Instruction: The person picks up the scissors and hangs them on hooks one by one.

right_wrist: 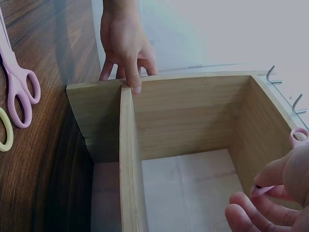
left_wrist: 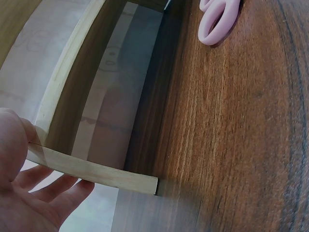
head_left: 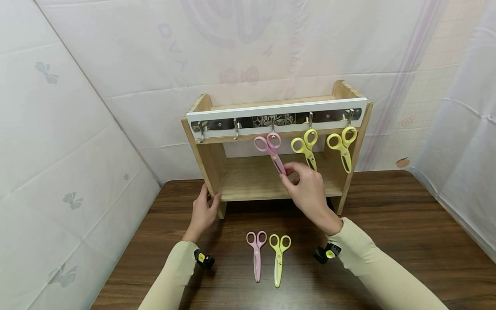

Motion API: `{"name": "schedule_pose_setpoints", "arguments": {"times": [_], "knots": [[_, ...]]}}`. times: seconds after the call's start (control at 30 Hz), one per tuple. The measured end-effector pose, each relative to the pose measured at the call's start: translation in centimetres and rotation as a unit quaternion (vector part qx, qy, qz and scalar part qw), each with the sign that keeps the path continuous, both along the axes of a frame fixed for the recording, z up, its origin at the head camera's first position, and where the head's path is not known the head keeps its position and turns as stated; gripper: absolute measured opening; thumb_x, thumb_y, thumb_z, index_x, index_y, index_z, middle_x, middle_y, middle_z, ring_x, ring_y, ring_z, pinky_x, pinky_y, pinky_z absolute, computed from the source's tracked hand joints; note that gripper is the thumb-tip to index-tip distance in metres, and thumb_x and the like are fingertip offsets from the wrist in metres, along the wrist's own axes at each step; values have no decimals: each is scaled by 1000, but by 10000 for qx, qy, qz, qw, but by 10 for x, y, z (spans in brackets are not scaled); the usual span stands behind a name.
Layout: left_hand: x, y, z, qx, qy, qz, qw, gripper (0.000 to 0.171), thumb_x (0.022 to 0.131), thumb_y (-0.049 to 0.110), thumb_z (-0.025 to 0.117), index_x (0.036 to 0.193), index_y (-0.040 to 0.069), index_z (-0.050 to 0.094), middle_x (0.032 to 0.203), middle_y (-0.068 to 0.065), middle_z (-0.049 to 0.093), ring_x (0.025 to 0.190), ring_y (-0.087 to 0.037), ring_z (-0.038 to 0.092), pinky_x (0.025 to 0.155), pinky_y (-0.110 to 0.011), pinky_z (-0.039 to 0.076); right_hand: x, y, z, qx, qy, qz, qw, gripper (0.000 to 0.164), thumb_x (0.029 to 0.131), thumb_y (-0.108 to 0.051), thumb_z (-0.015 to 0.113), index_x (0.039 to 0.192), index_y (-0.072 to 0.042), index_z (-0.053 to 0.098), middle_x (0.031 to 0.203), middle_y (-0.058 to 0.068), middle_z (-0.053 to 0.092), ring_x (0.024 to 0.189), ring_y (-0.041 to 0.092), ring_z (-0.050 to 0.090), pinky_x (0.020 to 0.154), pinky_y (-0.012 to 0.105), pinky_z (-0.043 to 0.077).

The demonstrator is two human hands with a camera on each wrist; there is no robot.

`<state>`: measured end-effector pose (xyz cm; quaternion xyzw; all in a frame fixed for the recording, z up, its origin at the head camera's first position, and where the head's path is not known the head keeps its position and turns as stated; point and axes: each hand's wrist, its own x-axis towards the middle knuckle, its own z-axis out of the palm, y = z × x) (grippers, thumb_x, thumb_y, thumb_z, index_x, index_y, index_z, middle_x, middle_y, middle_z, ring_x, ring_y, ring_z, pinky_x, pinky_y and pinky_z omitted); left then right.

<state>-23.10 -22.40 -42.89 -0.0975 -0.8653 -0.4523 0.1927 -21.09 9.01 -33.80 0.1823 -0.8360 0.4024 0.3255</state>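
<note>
Pink scissors (head_left: 275,157) hang tilted, handles up, with one finger loop right at the middle hook (head_left: 273,124) of the rack. My right hand (head_left: 308,189) pinches them near the blade tip between thumb and fingers. In the right wrist view that hand (right_wrist: 275,193) is partly cut off by the frame. My left hand (head_left: 202,214) grips the lower left side panel of the wooden shelf (head_left: 211,170). Its thumb lies at the front edge and the other fingers are outside, as the left wrist view shows of the hand (left_wrist: 34,183).
Two yellow scissors (head_left: 304,146) hang from the hooks at the right, and the two left hooks (head_left: 236,129) hold nothing. Before the shelf, another pair of pink scissors (head_left: 256,254) and yellow scissors (head_left: 279,258) lie on the dark wooden table (head_left: 407,224). Patterned cloth (head_left: 155,86) hangs behind.
</note>
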Motion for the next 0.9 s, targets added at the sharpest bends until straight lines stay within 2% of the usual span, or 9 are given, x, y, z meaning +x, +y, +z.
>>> {"name": "schedule_pose_setpoints", "arguments": {"times": [0.1,0.27,0.43,0.6,0.7,0.9], "knots": [[0,0,0,2,-5,11,10000,51,106,12,57,153,5,39,139,-29,56,125,-46,59,91,-54,59,2,3,-1,156,-191,33,9997,25,89,-17,81,112,-10,74,96,6,75,60,13,65,58,37,52],[1,1,0,-5,-40,-2,10000,52,106,12,57,154,5,38,140,-29,56,126,-46,59,90,-55,59,8,8,-9,543,-510,38,9972,49,87,-24,84,130,-9,65,102,8,75,62,12,64,57,39,53],[1,0,0,-31,-68,33,10000,52,106,14,57,154,7,38,140,-28,56,126,-45,59,90,-56,59,17,12,-20,967,-831,64,9918,64,87,-30,85,141,-11,56,104,7,75,64,11,63,53,36,51],[1,0,0,-23,-64,29,10000,52,106,13,57,154,7,38,139,-28,57,126,-45,59,90,-55,59,30,11,-34,1419,-1395,53,9800,70,89,-38,82,147,-16,50,109,4,71,69,15,61,49,32,47],[1,-1,-1,-5,-69,21,10000,52,106,13,57,154,6,38,139,-28,57,126,-45,59,91,-54,59,38,9,-43,1637,-1564,91,9740,71,89,-39,81,148,-16,50,110,5,71,71,18,63,48,32,46],[0,-1,-1,-32,-67,22,10000,52,106,13,57,154,6,38,139,-28,57,126,-44,59,90,-54,59,54,5,-60,2162,-1741,217,9605,69,89,-39,82,148,-22,50,108,8,67,57,17,56,41,29,39]]}}
